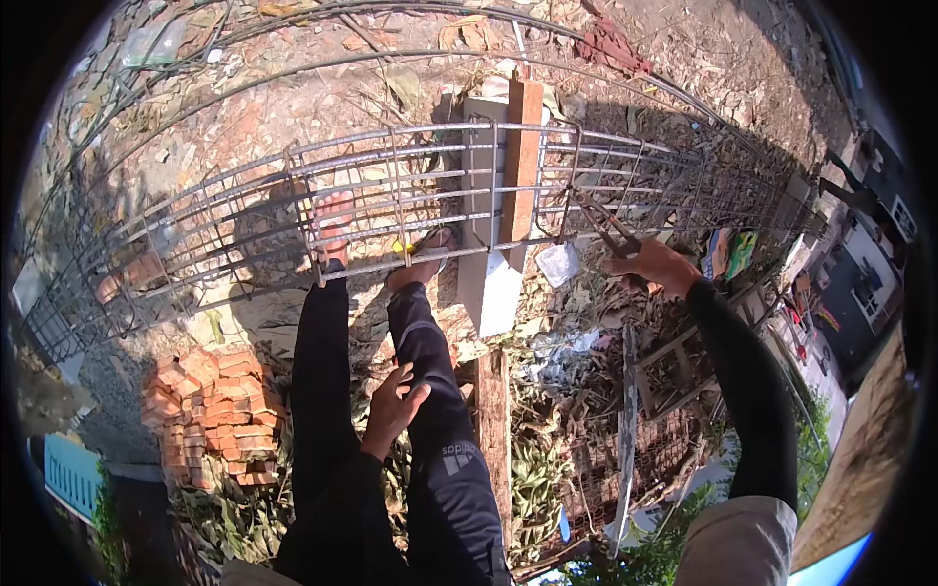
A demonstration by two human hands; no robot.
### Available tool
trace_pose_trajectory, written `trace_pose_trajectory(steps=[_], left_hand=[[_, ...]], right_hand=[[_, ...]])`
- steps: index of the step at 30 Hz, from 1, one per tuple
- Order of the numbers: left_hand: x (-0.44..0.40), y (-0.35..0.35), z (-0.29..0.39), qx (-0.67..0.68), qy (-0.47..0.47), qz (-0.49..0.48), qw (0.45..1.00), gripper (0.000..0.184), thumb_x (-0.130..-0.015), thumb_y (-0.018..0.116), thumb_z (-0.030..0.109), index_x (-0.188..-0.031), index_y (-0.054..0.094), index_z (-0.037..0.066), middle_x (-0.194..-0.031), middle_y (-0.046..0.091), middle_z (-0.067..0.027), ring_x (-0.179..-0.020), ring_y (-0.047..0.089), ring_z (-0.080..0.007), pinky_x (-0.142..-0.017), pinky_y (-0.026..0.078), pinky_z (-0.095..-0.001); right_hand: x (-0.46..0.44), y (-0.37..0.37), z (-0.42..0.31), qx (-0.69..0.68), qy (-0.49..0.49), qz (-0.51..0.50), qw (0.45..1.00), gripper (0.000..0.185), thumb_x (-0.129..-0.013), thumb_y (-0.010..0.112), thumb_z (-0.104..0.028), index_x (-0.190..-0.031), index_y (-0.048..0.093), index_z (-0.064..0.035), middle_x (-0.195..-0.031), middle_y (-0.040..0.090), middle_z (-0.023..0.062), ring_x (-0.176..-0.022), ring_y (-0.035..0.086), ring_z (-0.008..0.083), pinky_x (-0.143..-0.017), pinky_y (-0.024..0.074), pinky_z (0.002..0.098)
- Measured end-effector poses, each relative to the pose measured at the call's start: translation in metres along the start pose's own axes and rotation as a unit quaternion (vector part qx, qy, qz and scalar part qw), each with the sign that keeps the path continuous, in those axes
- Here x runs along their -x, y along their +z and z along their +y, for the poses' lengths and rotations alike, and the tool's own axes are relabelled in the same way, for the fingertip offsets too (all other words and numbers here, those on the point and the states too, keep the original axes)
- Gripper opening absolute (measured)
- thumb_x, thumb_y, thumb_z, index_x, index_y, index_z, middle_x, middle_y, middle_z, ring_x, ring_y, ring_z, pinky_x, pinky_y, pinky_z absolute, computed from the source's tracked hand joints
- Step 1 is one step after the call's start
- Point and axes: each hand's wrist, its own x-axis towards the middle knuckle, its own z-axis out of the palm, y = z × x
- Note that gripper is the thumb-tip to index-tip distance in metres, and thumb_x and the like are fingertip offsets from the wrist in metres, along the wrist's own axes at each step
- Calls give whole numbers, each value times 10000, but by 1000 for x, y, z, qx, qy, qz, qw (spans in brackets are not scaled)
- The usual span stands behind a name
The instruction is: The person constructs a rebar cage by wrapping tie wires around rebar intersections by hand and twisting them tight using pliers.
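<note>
A long cage of steel bars [357, 186] and square stirrups runs across the view at the height of my feet. My right hand [657, 266] is closed round the handles of steel pincers [608, 227], whose jaws are up against the cage near a stirrup [567, 186]. My left hand [394, 410] hangs in front of my leg, thumb and fingers apart, with nothing in it. The cage crosses over a grey-white block [484, 205], and an orange-brown wooden piece [522, 161] sits beside it.
Broken bricks [215, 415] are stacked at lower left. A weathered plank [491, 430] and a thin pole [626, 439] lie near rusty mesh [596, 469]. Long loose rods [303, 73] curve across the leaf-strewn ground beyond the cage. My bare foot [333, 220] is beneath the bars.
</note>
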Motion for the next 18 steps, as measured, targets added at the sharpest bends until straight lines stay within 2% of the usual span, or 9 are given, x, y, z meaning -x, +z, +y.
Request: trace_pose_trajectory(steps=[1, 2, 6, 9, 10, 12, 13, 14, 18], left_hand=[[0, 0, -3, 7, -2, -2, 1000, 692, -927, 806, 299, -1487, 526, 6, -1397, 637, -226, -1173, 696, -292, -926, 572, -387], [0, 1, -8, 13, -4, -5, 1000, 693, -928, 806, 301, -1489, 523, 7, -1401, 635, -228, -1173, 696, -295, -928, 573, -389], [-4, -3, -7, 5, -22, -9, 1000, 700, -931, 805, 311, -1495, 516, 14, -1406, 632, -230, -1155, 708, -303, -924, 578, -389], [-6, -4, -9, -9, -29, -7, 1000, 700, -930, 807, 313, -1496, 517, 19, -1398, 641, -225, -1136, 719, -306, -917, 580, -384], [-3, -5, -8, -12, -29, -6, 999, 699, -930, 806, 310, -1496, 517, 18, -1392, 645, -224, -1131, 721, -305, -914, 581, -382], [-4, -4, -4, -14, -22, -1, 1000, 697, -930, 806, 303, -1496, 518, 17, -1380, 653, -223, -1121, 726, -302, -907, 582, -376], [2, -2, -3, -10, -33, -1, 999, 694, -930, 805, 297, -1495, 519, 14, -1376, 655, -226, -1118, 727, -300, -906, 583, -374], [2, 0, 0, -6, -39, 0, 999, 692, -930, 804, 291, -1495, 519, 10, -1371, 657, -230, -1116, 728, -299, -904, 583, -371], [-4, -4, 2, -2, -29, 3, 1000, 678, -938, 789, 278, -1494, 520, -2, -1368, 653, -248, -1136, 722, -282, -914, 579, -367]], right_hand=[[3, 0, -3, 130, -23, 64, 989, 444, -930, 800, -339, -1167, 622, -8, -733, 650, 49, -626, 643, 182, -577, 523, 377], [-1, 4, 17, 352, -187, 265, 878, 575, -888, 809, -332, -1295, 572, -2, -796, 639, 78, -704, 662, 280, -653, 538, 473], [6, -8, -4, 642, -270, 375, 612, 449, -937, 681, -245, -1291, 553, -2, -1010, 640, 117, -880, 682, 352, -733, 541, 516], [-2, -6, -11, 601, -99, 236, 757, 554, -954, 680, -236, -1417, 496, 6, -1235, 577, 183, -1044, 599, 353, -802, 500, 500], [-6, -9, 9, 636, -253, 351, 639, 458, -993, 694, -317, -1302, 589, 6, -1063, 653, 153, -874, 662, 288, -655, 517, 428], [-20, -23, 7, 333, -25, 124, 934, 439, -1001, 702, -387, -1193, 640, 3, -908, 678, 113, -720, 668, 235, -549, 493, 370], [-18, -25, 1, 141, 98, -9, 985, 446, -1005, 707, -422, -1138, 666, 1, -830, 690, 93, -644, 671, 209, -496, 481, 341], [-15, -20, 23, -192, 52, -108, 974, 469, -987, 732, -461, -1023, 682, 5, -691, 675, 42, -521, 641, 153, -436, 456, 294], [-9, 11, 26, -84, -31, -37, 995, 460, -974, 742, -414, -1100, 636, 16, -864, 729, 112, -690, 708, 184, -550, 542, 328]])
